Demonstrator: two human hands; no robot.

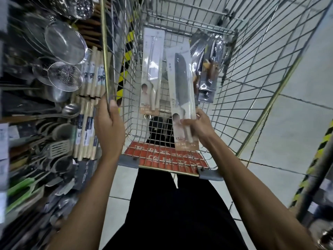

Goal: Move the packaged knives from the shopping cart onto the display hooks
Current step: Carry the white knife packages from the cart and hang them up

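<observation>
Looking down in the head view, we see our right hand pinching the lower end of a packaged knife, thumb on the front and fingers curled behind. The knife has a broad dark blade and a pale handle under clear plastic on a long white card, whose small print is too fine to read. It is held upright over the near edge of the shopping cart. Our left hand grips the cart's left rim, fingers wrapped round the wire. Inside the cart, a slimmer carded knife lies toward the far left corner and a clear pack of serrated blades toward the far right. A red panel at the near edge bears writing we cannot read.
</observation>
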